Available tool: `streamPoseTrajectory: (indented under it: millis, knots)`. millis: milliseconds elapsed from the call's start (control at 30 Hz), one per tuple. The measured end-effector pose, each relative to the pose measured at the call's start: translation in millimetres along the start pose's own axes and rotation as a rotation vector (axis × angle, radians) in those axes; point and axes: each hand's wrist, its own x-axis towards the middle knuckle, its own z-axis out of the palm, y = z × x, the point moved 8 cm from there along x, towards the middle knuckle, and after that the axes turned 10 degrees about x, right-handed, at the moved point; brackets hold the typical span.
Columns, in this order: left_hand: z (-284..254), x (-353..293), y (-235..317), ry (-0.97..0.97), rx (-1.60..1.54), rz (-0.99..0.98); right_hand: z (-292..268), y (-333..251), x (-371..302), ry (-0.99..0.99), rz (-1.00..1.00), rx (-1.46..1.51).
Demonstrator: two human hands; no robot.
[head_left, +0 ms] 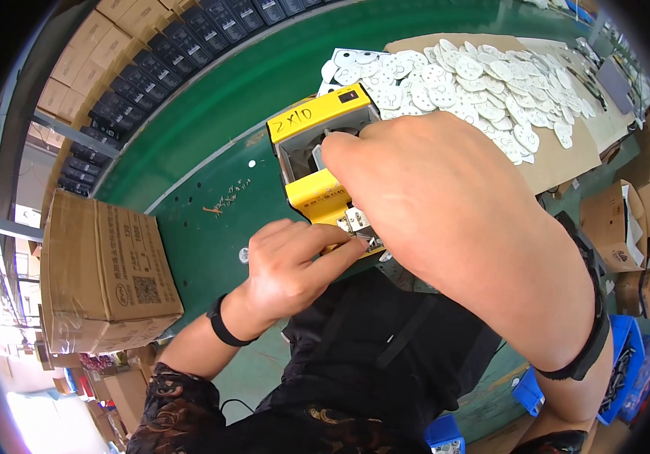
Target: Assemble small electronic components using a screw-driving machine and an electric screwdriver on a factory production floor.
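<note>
- Your left hand sits at the near end of the yellow machine, fingers curled narrow, with the thumb and forefinger pinched on a small metal part at the machine's near edge.
- Your right hand reaches in from the right and covers much of the machine; its fingertips press into the grey recess near the machine's top. You cannot tell from here whether that hand holds anything, since its back hides the palm.
- The yellow machine stands on the green table, roughly in the middle of the scene, with a black switch on its far yellow face.
- A black band circles each of your wrists.
- A heap of white plastic plates lies spread over a sheet of brown cardboard on the far right of the table, just beyond the machine.
- A closed cardboard box stands at the left, near the table's edge.
- Small loose bits lie scattered on the table just left of the machine.
- Blue bins sit low on the near right, beside open cartons.
</note>
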Motion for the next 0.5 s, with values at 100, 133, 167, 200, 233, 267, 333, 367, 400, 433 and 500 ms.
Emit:
streamPoseTrajectory:
  millis: [100, 133, 167, 200, 233, 267, 333, 367, 400, 433, 500]
  knots:
    - [4.6, 1.4, 1.4, -0.008, 0.009, 0.112, -2.6, -2.2, 2.5, -0.037, 0.037, -0.005]
    - [4.4, 3.1, 1.7, -0.010, 0.028, 0.134, -3.4, -2.4, 2.8, -0.057, 0.054, 0.001]
    - [4.4, 3.9, 2.7, -0.012, 0.046, 0.156, -5.0, -3.1, 2.7, -0.056, 0.056, 0.001]
    - [4.0, 4.2, 2.4, -0.012, 0.046, 0.158, -6.8, -4.3, 2.5, -0.052, 0.053, 0.007]
    - [4.1, 4.5, 2.4, -0.013, 0.048, 0.162, -7.8, -4.8, 2.4, -0.049, 0.051, 0.012]
    - [4.6, 4.6, 2.5, -0.015, 0.049, 0.165, -7.8, -4.4, 2.1, -0.049, 0.053, 0.011]
    - [5.0, 3.5, 1.3, -0.012, 0.051, 0.167, -6.9, -5.1, 3.5, -0.043, 0.040, 0.013]
    - [5.4, 2.8, 0.9, -0.007, 0.051, 0.169, -5.7, -4.5, 3.6, -0.044, 0.038, 0.015]
    - [6.2, 2.7, 0.3, -0.007, 0.052, 0.166, -5.5, -3.8, 3.4, -0.034, 0.034, 0.011]
    - [6.3, 2.4, 0.4, 0.004, 0.051, 0.172, -5.0, -3.3, 3.4, -0.024, 0.029, 0.006]
    - [7.3, 1.4, 0.7, 0.016, 0.051, 0.176, -0.5, -0.4, 4.2, -0.037, 0.051, -0.015]
